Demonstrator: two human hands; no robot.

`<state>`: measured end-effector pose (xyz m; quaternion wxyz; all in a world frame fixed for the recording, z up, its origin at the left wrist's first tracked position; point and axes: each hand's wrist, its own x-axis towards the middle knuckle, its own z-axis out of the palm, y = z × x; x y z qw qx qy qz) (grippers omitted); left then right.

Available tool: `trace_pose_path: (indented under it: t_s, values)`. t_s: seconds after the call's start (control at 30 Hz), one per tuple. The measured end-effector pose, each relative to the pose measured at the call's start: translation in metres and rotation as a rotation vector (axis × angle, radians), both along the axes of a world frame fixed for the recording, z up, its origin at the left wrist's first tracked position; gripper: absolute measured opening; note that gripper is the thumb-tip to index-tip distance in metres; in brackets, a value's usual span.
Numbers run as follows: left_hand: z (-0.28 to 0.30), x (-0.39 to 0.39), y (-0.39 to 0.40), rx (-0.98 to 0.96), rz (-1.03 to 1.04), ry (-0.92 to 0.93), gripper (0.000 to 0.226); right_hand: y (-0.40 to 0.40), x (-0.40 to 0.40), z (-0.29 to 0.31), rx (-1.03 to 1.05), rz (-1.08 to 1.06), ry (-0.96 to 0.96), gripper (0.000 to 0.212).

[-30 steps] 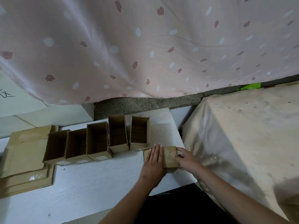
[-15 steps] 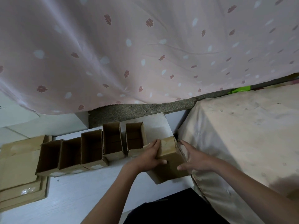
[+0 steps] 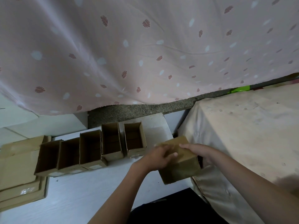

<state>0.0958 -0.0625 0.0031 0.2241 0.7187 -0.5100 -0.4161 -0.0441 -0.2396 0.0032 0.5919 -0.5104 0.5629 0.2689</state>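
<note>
A brown cardboard box [image 3: 179, 167] stands tilted at the right end of the white table [image 3: 80, 196], its closed side up. My left hand [image 3: 159, 156] grips its top from the left, fingers curled over the near edge. From the right, my right hand [image 3: 198, 150] holds the box's upper right edge. Left of the box runs a row of several open-topped cardboard boxes [image 3: 90, 149], side by side, the nearest one [image 3: 135, 139] a short gap from my left hand.
A stack of flattened cardboard [image 3: 17, 172] lies at the table's left end. A cloth-covered block [image 3: 242, 139] stands close against the table's right side. A pink patterned curtain [image 3: 145, 50] hangs behind, above a grey stone ledge [image 3: 137, 110].
The box has gone from lying flat under my palms to raised and turned on end, larger in view. Both hands shifted from pressing on it to gripping its top edges.
</note>
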Motion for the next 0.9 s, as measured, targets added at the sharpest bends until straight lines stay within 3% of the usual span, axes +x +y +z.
trace_pose_path:
  t_s: [0.07,0.2,0.37,0.43,0.5,0.6,0.67,0.73,0.8,0.9]
  values:
    - [-0.006,-0.011,-0.003,0.047,-0.090,-0.109,0.072,0.002,0.003,-0.007,0.137,-0.076,0.097,0.063]
    - [-0.016,-0.021,0.003,0.025,-0.155,-0.493,0.093,0.007,0.003,-0.025,0.275,-0.165,0.155,0.045]
    - [-0.032,-0.022,0.030,-0.079,-0.216,-0.644,0.120,0.021,0.008,-0.040,0.447,-0.263,0.089,0.052]
    - [-0.040,-0.020,0.038,-0.074,-0.195,-0.669,0.116,0.029,0.010,-0.042,0.455,-0.250,0.076,0.051]
    - [-0.049,-0.017,0.044,-0.063,-0.146,-0.636,0.108,0.036,0.015,-0.038,0.291,-0.164,0.094,0.045]
    - [-0.062,-0.015,0.050,-0.037,-0.069,-0.550,0.105,0.051,0.015,-0.044,-0.632,0.162,-0.041,0.028]
    - [-0.071,-0.016,0.053,-0.034,-0.038,-0.534,0.105,0.066,0.013,-0.039,-0.954,0.252,-0.343,0.014]
    - [-0.079,-0.016,0.056,-0.054,-0.017,-0.533,0.106,0.084,0.010,-0.037,-0.951,0.454,-0.541,0.013]
    - [-0.085,-0.017,0.060,-0.064,0.002,-0.522,0.107,0.096,0.009,-0.043,-0.887,0.690,-0.559,0.018]
    - [-0.088,-0.018,0.061,-0.070,-0.020,-0.514,0.112,0.099,0.013,-0.051,-0.868,0.753,-0.537,0.026]
